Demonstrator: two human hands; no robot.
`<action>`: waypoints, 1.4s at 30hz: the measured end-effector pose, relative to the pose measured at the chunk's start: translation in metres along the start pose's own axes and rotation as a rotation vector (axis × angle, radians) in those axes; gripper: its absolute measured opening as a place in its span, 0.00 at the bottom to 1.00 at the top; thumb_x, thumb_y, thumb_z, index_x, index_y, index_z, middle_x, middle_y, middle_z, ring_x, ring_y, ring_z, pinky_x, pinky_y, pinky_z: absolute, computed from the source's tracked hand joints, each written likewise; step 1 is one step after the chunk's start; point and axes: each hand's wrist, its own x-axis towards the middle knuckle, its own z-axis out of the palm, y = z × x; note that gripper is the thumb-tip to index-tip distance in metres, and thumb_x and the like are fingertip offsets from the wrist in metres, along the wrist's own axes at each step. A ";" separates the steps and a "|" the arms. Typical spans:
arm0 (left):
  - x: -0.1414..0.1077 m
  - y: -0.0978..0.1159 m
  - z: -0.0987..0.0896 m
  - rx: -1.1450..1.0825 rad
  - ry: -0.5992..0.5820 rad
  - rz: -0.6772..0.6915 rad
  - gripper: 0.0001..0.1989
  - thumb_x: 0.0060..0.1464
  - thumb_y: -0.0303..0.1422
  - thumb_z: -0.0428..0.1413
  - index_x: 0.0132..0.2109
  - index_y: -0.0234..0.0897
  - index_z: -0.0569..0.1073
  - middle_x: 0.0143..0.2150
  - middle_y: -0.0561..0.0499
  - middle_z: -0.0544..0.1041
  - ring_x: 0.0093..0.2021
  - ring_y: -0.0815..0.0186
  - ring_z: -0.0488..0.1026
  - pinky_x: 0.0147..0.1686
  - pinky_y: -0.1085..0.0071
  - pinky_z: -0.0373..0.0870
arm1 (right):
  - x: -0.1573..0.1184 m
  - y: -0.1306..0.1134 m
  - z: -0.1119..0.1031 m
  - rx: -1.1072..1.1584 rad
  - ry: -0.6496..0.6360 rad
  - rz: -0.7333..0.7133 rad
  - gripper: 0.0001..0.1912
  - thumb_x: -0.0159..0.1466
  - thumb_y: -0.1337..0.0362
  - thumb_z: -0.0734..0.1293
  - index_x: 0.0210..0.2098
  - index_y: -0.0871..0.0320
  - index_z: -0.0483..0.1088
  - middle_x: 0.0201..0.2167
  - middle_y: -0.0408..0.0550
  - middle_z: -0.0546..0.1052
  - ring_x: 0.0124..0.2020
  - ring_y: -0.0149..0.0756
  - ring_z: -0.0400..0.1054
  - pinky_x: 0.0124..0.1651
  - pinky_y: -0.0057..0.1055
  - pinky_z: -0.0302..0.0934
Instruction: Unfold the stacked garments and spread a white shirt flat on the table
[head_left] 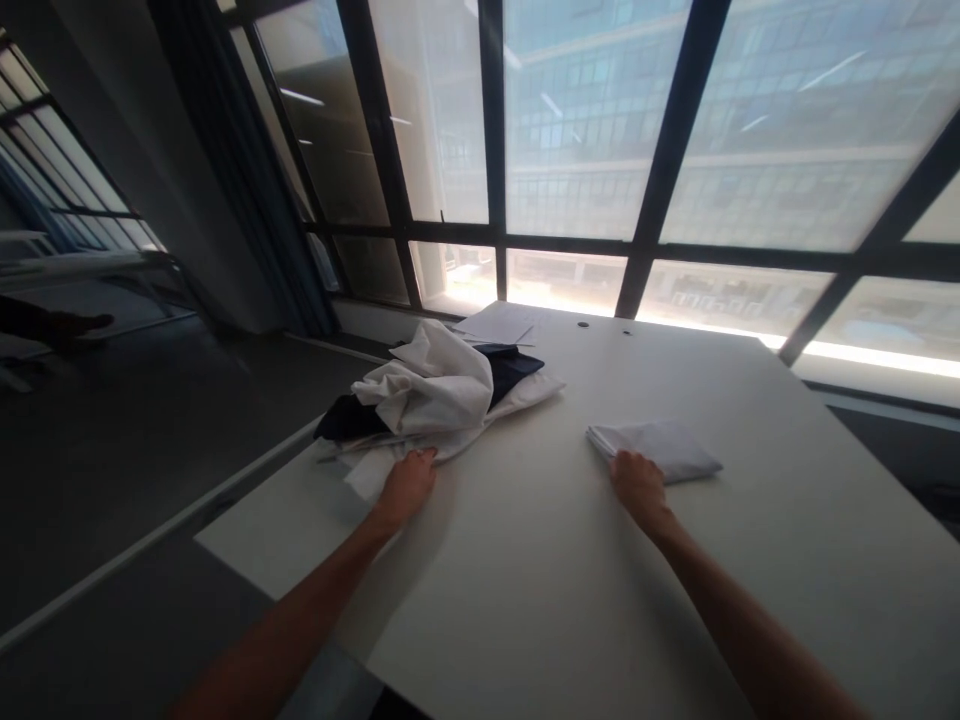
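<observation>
A loose heap of clothes lies on the left part of the white table (540, 560), with a crumpled white cloth (442, 385) on top and dark blue fabric (514, 368) beneath it. My left hand (409, 485) is closed at the heap's near edge, its fingers curled on the white cloth there; the fingertips are partly hidden. To the right lies a white cloth folded into a flat rectangle (671, 450). My right hand (637, 488) is closed on its near left corner, and the cloth rests on the tabletop.
Papers (499, 324) lie behind the heap at the table's far left. Two small dark round spots (583, 324) mark the far edge. Large framed windows (585, 120) rise behind the table, with a dark curtain (247, 190) to the left. Another table (97, 262) stands further left.
</observation>
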 end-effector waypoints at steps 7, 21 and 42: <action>-0.001 0.056 -0.008 -0.012 -0.030 0.155 0.12 0.61 0.28 0.50 0.46 0.30 0.77 0.43 0.36 0.78 0.42 0.54 0.78 0.45 0.62 0.71 | -0.011 0.019 0.001 0.069 0.051 -0.055 0.19 0.73 0.63 0.55 0.41 0.63 0.77 0.38 0.63 0.81 0.39 0.47 0.78 0.43 0.36 0.66; 0.069 0.196 -0.026 -0.705 -0.110 0.446 0.13 0.66 0.35 0.50 0.46 0.35 0.77 0.47 0.41 0.79 0.46 0.59 0.77 0.52 0.62 0.72 | -0.021 0.027 0.013 0.931 0.335 0.057 0.25 0.69 0.52 0.58 0.22 0.58 0.71 0.18 0.44 0.69 0.23 0.34 0.62 0.27 0.29 0.51; 0.031 0.159 -0.064 -1.588 0.062 0.362 0.16 0.48 0.31 0.60 0.46 0.37 0.77 0.26 0.57 0.69 0.24 0.73 0.61 0.23 0.78 0.57 | -0.044 0.005 0.028 1.881 0.050 0.336 0.40 0.59 0.42 0.67 0.65 0.50 0.59 0.53 0.56 0.77 0.42 0.45 0.76 0.38 0.38 0.70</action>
